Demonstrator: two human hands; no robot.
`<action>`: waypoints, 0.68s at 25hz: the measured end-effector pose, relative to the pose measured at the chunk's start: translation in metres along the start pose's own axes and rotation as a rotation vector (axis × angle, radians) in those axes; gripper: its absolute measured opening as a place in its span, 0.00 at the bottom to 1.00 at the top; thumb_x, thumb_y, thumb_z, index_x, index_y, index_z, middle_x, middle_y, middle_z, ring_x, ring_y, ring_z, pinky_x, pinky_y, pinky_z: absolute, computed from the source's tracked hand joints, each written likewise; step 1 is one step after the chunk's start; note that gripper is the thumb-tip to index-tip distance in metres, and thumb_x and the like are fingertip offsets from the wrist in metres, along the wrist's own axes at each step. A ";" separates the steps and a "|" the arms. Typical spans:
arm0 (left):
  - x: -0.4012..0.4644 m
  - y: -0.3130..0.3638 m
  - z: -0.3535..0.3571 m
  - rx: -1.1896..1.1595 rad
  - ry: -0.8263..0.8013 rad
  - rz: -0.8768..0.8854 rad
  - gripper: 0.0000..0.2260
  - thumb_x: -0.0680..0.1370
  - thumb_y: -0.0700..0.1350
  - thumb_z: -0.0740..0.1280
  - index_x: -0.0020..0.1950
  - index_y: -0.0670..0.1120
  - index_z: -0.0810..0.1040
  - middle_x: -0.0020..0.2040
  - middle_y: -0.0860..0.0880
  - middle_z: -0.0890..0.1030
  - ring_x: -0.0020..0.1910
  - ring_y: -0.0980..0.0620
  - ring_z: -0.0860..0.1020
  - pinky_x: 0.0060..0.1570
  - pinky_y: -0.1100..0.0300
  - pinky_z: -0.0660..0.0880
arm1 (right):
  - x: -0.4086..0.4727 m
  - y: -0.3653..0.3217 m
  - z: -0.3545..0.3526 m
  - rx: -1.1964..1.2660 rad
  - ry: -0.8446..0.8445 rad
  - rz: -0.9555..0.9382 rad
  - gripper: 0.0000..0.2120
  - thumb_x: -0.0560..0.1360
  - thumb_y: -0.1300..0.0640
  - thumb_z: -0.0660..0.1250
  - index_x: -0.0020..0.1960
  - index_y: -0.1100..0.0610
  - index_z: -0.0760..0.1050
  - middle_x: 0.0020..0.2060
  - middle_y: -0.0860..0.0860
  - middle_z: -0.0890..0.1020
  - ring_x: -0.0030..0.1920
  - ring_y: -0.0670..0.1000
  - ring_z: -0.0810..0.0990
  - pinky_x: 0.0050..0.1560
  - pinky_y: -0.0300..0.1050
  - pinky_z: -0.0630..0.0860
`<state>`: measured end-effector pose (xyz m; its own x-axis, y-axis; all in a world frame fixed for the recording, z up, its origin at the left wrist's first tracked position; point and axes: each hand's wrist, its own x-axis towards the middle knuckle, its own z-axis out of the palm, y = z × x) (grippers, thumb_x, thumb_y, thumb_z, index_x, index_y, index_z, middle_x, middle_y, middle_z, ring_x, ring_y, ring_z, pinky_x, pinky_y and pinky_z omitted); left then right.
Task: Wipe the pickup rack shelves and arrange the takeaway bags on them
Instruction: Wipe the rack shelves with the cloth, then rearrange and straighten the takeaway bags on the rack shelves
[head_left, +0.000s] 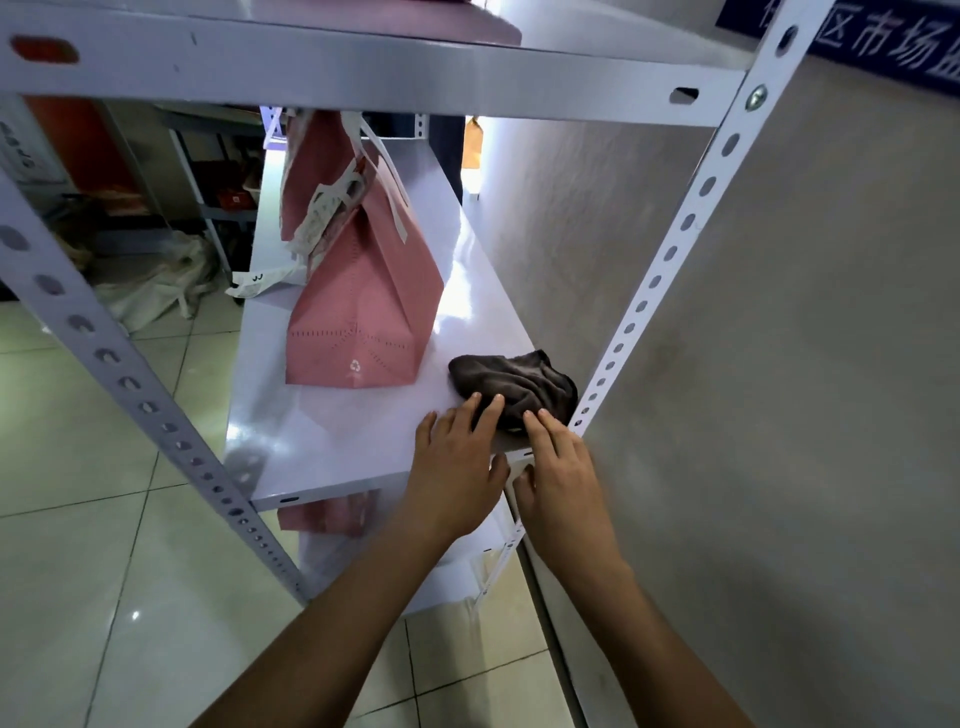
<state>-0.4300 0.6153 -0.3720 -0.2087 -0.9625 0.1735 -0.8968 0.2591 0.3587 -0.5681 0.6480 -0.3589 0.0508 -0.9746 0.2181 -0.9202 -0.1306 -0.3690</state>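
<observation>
- Both hands lie on the dark cloth, at the near right corner of the middle shelf.
- Left hand: fingers straight and spread, tips pressing the cloth's near edge; nothing is gripped.
- Right hand: fingers likewise flat, tips on the cloth just right of the left hand's, thumb down at the shelf's front lip. It presses too, with no pinch.
- Flat palms probably suit wiping: pressure spreads across the bunched cloth so it can be pushed along the shelf.
- A pink bag stands upright just beyond and left of the hands, apart from the cloth; a second bag stands behind it.
- The bags crowd the left side, likely leaving the right strip bare for wiping.
- Below the hands, another pink bag shows under the shelf edge.
- The right post stands right beside the cloth, so the corner is a tight spot.
</observation>
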 end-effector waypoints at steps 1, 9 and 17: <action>-0.003 0.001 -0.003 -0.024 0.022 -0.022 0.26 0.81 0.54 0.60 0.78 0.53 0.58 0.78 0.49 0.64 0.75 0.49 0.63 0.76 0.49 0.55 | 0.002 0.000 -0.003 0.022 0.021 -0.002 0.29 0.79 0.60 0.64 0.79 0.55 0.61 0.76 0.53 0.67 0.76 0.53 0.64 0.77 0.45 0.59; -0.046 0.014 -0.030 -0.053 0.138 -0.221 0.15 0.80 0.51 0.62 0.67 0.52 0.74 0.64 0.53 0.75 0.61 0.51 0.73 0.62 0.54 0.69 | 0.006 -0.006 -0.014 0.238 0.046 -0.200 0.21 0.76 0.58 0.70 0.68 0.55 0.75 0.64 0.52 0.79 0.64 0.56 0.75 0.66 0.53 0.73; -0.121 0.020 -0.065 0.103 0.222 -0.450 0.15 0.78 0.48 0.64 0.64 0.50 0.76 0.59 0.51 0.80 0.55 0.49 0.76 0.54 0.61 0.66 | -0.011 -0.048 0.004 0.485 -0.128 -0.474 0.15 0.76 0.62 0.69 0.63 0.57 0.78 0.59 0.53 0.81 0.61 0.57 0.78 0.64 0.54 0.74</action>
<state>-0.3971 0.7419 -0.3264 0.2853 -0.9335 0.2174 -0.9148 -0.1975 0.3524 -0.5232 0.6645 -0.3476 0.4775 -0.8023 0.3583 -0.5112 -0.5853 -0.6294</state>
